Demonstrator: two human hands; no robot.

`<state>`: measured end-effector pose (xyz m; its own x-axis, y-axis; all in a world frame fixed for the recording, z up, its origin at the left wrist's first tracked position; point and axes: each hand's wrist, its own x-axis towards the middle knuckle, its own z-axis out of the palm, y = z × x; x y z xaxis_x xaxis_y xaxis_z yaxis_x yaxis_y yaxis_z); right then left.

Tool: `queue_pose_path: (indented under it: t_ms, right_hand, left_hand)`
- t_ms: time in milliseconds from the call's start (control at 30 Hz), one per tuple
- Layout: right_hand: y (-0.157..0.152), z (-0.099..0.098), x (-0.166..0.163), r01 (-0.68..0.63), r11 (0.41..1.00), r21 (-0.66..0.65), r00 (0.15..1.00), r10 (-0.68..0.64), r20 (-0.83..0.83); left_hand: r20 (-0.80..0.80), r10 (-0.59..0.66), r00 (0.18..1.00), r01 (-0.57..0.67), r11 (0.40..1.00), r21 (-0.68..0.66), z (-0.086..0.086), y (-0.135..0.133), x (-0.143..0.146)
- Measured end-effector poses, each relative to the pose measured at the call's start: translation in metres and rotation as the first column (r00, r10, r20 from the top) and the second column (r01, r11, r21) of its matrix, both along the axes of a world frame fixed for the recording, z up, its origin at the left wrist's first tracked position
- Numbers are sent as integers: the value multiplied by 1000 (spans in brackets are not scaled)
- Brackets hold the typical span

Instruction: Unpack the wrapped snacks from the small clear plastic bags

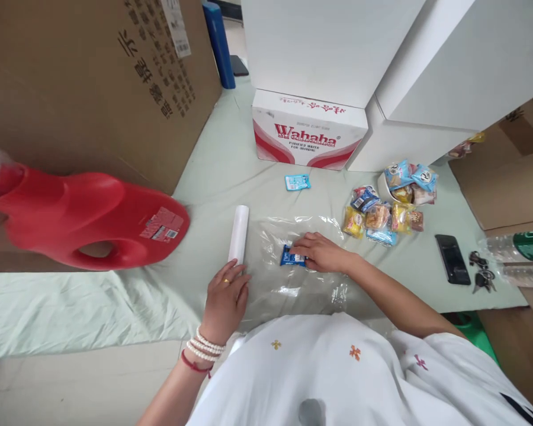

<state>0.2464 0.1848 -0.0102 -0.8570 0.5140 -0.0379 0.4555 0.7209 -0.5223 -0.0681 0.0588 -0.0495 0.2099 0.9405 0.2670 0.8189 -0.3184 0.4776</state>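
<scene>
My right hand [322, 251] has its fingers curled over a small blue snack packet [286, 256], covering the packet's right part. The packet lies on a clear sheet of plastic film [275, 284] spread over the cloth. To the left of the film is a white roll [238, 234], pointing away from me. My left hand [228, 290], with a ring and bracelets, rests at the near end of this roll. Its fingers are stretched out and lie over the roll's end and the film's left edge. Farther off, a light-blue packet [297, 182] lies by itself.
A red detergent jug [102, 219] stands on the left before a large cardboard box [93, 89]. Behind are a Wahaha carton [308, 136] and white boxes. Right are several snack packets [377, 217], a filled white bowl [384, 188], a phone [453, 259], keys [483, 275] and plastic bottles [528, 245].
</scene>
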Motion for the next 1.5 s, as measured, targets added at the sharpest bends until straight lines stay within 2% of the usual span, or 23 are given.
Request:
queue_pose_path:
  t_ms: [100,233,333,367,400,467,500,533,567,633,733,800,867,933,967,1033,1100,1167,1233,1267,1333,1400,1500]
  right_hand:
    - [-5,-20,3,37,999,11,999,-37,-31]
    - [-8,-17,14,61,998,19,991,-58,-119]
    - [6,2,39,315,944,96,941,-297,-164]
    - [14,10,51,477,866,148,876,-455,-161]
    - [25,17,64,641,738,211,767,-623,-154]
    - [49,29,91,859,398,322,457,-880,-132]
    - [61,34,104,899,260,352,310,-946,-94]
    - [72,37,116,914,176,365,198,-980,-23]
    - [81,39,126,920,148,362,131,-989,71]
    - [92,40,140,928,189,323,121,-969,217]
    - [83,43,143,901,323,288,317,-946,69]
    - [59,46,132,850,423,313,492,-850,-187]
    - [25,49,112,772,528,354,635,-672,-381]
    - [-12,48,89,691,615,380,717,-515,-470]
    - [-29,46,78,666,643,378,732,-464,-500]
    - [-60,39,60,617,713,333,749,-403,-525]
    - [-81,31,50,600,772,210,729,-420,-540]
    - [-92,26,48,663,746,58,641,-527,-558]
    - [-96,23,50,745,666,-38,542,-639,-546]
    - [-95,22,53,762,645,-61,524,-668,-528]
    - [-89,23,58,737,665,-121,542,-689,-481]
    - [-79,25,64,708,652,-272,497,-733,-465]
    - [-64,31,74,631,483,-607,267,-870,-414]
  left_hand:
    - [-20,44,999,-43,998,39,-1,-2,-9]
    - [-32,160,987,-158,985,63,2,-5,-23]
    - [-54,213,975,-209,975,72,9,-2,-31]
    - [-62,224,973,-220,973,75,14,0,-32]
    - [-65,234,970,-229,970,81,20,2,-31]
    - [-50,260,964,-255,963,92,35,7,-24]
    - [-32,269,963,-265,960,93,45,9,-17]
    - [-4,273,962,-271,959,87,54,12,-9]
    - [35,271,962,-273,959,73,64,14,1]
    - [156,255,954,-257,966,-6,83,21,25]
    - [474,275,836,-148,946,-288,101,34,65]
    - [690,386,613,67,844,-532,106,46,94]
    - [737,542,405,350,653,-672,106,60,122]
    - [696,661,281,559,477,-678,101,75,148]
    - [682,696,225,639,424,-642,97,82,160]
    - [681,724,113,726,408,-554,89,93,182]
    - [698,714,40,711,470,-522,79,97,197]
    - [722,689,62,639,528,-559,71,95,206]
    - [739,658,148,583,545,-602,66,90,210]
    - [741,644,189,571,542,-617,64,88,211]
    - [730,642,233,571,517,-638,61,84,210]
    - [709,664,238,590,481,-649,60,83,204]
    - [728,642,240,653,448,-611,60,86,190]
